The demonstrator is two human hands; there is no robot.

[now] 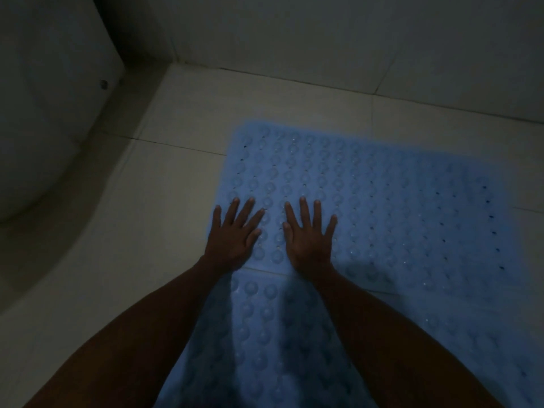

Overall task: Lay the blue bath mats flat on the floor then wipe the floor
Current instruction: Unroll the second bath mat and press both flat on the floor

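Observation:
A blue bath mat [382,201] with rows of round bumps and small holes lies flat on the pale tiled floor [164,231]. A second blue mat [273,334] lies nearer to me, its far edge meeting the first mat's near edge. My left hand [235,234] presses palm down on the far mat's near left corner, fingers straight and spread. Beside it, my right hand [309,240] also lies flat on the same mat with fingers spread. Both forearms reach over the near mat. The room is dim.
A white rounded fixture, likely a toilet base [38,128], fills the left side. Tiled walls [323,39] meet the floor just beyond the mats. Bare floor shows to the left of the mats.

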